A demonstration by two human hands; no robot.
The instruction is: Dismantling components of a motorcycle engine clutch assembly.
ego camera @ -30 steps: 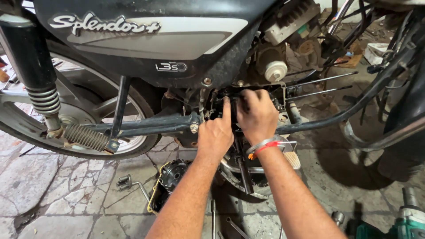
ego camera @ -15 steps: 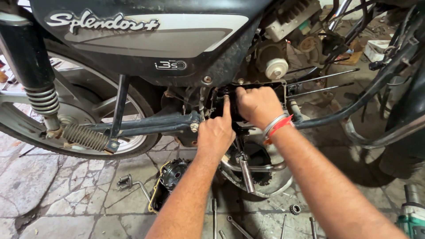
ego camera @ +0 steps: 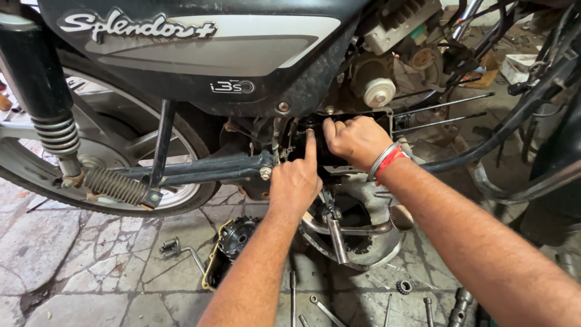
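Left hand and right hand close together, both pressed on black engine casing, centre, under side panel; grasp hidden. Casing likely heavy, rigid, oily-slick; hold by edges. Metal basin below on floor.

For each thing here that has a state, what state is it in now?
Left hand: forefinger up against the black engine case.
Right hand: curled on that case.
Engine case: open, cover off.
Clutch part: lying on the floor.
Metal pan: under the engine.
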